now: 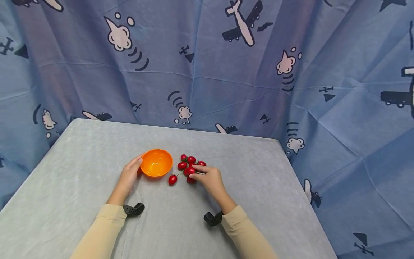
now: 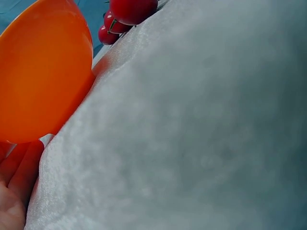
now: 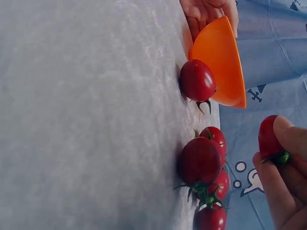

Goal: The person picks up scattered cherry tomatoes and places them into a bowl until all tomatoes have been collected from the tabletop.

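- Orange bowl (image 1: 156,169), head view: it stands upright on a pale cloth-covered table (image 1: 161,230), just to the right of the left hand (image 1: 129,176), whose fingers and thumb rest extended against its side. Its inside shows bare.
- Same view: the right hand (image 1: 212,180) pinches one red cherry tomato (image 1: 191,171) between thumb and fingers, over a cluster of tomatoes (image 1: 191,159) lying in front of that hand. A lone tomato (image 1: 173,180) lies between the two hands, nearer the bowl. The hands are well apart.
- Around the hands: cream sleeves (image 1: 249,235) and a black device (image 1: 134,209) on each wrist. Beyond them hangs a blue curtain (image 1: 207,57) printed with planes.
- Left wrist view: the left hand's fingers lie straight at the bowl's outer wall; some tomatoes show past the bowl, on its far side from this hand.
- Right wrist view: the pinched tomato, green stem end showing, is held clear of the cluster. The lone tomato lies between the cluster and the bowl, with the left hand behind the bowl.
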`<state>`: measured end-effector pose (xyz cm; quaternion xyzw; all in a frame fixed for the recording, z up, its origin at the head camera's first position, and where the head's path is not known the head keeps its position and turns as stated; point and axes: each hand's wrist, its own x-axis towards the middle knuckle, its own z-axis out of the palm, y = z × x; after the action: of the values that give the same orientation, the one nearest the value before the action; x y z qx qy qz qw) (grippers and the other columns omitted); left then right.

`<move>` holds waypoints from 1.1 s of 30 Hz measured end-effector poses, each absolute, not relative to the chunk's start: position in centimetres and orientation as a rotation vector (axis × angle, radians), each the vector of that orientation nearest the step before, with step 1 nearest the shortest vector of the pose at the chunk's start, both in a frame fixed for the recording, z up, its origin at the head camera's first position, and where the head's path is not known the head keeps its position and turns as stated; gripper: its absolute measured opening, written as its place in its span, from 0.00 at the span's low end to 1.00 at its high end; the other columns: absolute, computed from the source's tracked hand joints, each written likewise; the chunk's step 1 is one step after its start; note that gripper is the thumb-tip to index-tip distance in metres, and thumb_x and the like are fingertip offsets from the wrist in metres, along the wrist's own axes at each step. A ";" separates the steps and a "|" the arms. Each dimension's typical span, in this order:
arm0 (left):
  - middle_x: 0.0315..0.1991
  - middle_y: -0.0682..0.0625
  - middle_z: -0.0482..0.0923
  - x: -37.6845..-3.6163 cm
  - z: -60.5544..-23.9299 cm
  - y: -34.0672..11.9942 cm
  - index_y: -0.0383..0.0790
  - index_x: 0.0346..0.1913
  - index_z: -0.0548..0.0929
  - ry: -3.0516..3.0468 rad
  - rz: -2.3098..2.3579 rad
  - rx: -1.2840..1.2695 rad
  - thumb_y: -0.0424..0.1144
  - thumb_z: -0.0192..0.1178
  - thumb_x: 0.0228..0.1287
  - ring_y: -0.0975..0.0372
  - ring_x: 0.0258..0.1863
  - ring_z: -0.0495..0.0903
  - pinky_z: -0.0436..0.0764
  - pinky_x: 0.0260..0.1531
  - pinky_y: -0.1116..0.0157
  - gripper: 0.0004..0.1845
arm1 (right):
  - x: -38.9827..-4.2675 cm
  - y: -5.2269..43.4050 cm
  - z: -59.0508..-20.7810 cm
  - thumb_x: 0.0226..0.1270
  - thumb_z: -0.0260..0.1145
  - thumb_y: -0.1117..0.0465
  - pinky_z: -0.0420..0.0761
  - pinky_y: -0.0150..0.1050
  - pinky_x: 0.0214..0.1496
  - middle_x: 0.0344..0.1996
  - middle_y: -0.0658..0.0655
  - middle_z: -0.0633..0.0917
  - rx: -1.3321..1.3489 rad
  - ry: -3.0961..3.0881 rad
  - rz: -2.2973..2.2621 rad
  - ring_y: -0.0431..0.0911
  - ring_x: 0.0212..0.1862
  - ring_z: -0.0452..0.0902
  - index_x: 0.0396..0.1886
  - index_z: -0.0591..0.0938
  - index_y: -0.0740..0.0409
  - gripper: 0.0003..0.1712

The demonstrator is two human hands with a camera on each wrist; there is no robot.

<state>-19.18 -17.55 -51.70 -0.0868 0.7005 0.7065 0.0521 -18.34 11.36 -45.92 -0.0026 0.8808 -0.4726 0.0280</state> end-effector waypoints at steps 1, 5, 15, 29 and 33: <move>0.79 0.46 0.55 -19.2 -51.7 -17.5 0.41 0.78 0.58 2.130 2.151 -0.263 0.51 0.39 0.81 0.56 0.79 0.53 0.55 0.78 0.56 0.30 | -18.4 11.3 -45.8 0.53 0.79 0.57 0.85 0.43 0.49 0.55 0.60 0.86 -0.008 2.717 -1.461 0.52 0.60 0.79 0.48 0.90 0.49 0.20; 0.79 0.46 0.56 -19.3 -51.8 -17.5 0.40 0.77 0.59 2.130 2.155 -0.262 0.51 0.39 0.81 0.56 0.78 0.54 0.56 0.78 0.56 0.30 | -18.6 10.8 -45.5 0.52 0.80 0.56 0.85 0.40 0.48 0.56 0.60 0.86 0.004 2.713 -1.452 0.52 0.59 0.80 0.48 0.90 0.48 0.20; 0.78 0.45 0.57 -19.3 -51.6 -17.5 0.40 0.77 0.60 2.148 2.151 -0.275 0.51 0.40 0.80 0.55 0.78 0.56 0.57 0.77 0.56 0.30 | -19.8 9.4 -45.0 0.51 0.80 0.57 0.83 0.48 0.58 0.55 0.63 0.85 -0.107 2.692 -1.466 0.55 0.58 0.80 0.47 0.90 0.50 0.20; 0.77 0.45 0.59 -19.4 -51.9 -17.5 0.39 0.77 0.60 2.158 2.153 -0.272 0.51 0.40 0.80 0.55 0.76 0.60 0.60 0.76 0.58 0.30 | -21.0 7.1 -44.5 0.52 0.80 0.57 0.85 0.33 0.33 0.49 0.60 0.88 -0.111 2.597 -1.507 0.58 0.35 0.86 0.46 0.91 0.51 0.19; 0.77 0.46 0.59 -19.3 -51.9 -17.5 0.40 0.77 0.60 2.160 2.146 -0.274 0.52 0.41 0.80 0.56 0.76 0.59 0.59 0.76 0.57 0.30 | -21.2 6.6 -44.3 0.52 0.80 0.56 0.81 0.30 0.29 0.47 0.59 0.89 -0.106 2.603 -1.482 0.57 0.33 0.84 0.46 0.91 0.48 0.18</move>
<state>-19.31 -17.55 -51.94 -0.0897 0.7060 0.7013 0.0421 -21.21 6.58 -44.32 -0.0353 0.8661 -0.4933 0.0722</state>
